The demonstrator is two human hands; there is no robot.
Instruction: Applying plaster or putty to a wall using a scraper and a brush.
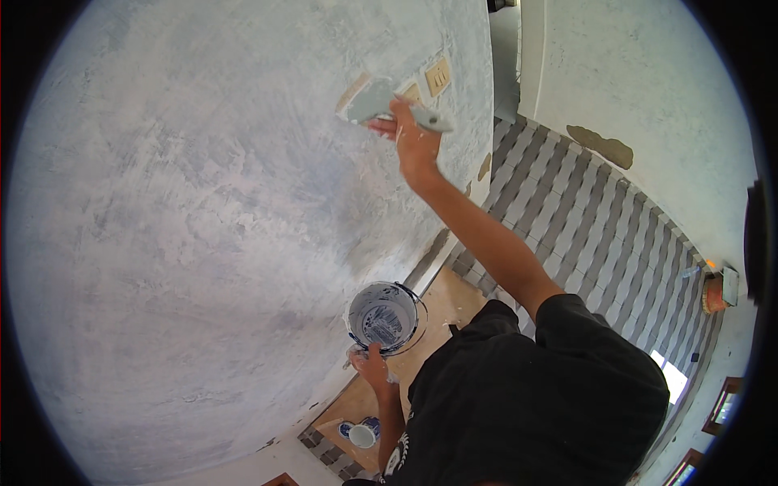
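Roughly, largest first:
wall [203,211]: mottled grey-white skim coat covers most of the view; bare tan patches and switch plates [438,77] sit near the blade, so feather toward them and stop short of the plates.
floor [583,219]: striped grey tiles, with a sheet of cardboard [442,304] at the wall base catching drips.
bucket [384,317]: left hand [371,364] grip clamped on its lower rim, held low by the wall; looks nearly empty, so scrape its sides for the next load.
trowel [377,101]: right hand [413,142] grip closed around the handle, blade flat on the wall up high; a shallow angle and long even strokes should suit.
small tub [362,433]: on the floor below.
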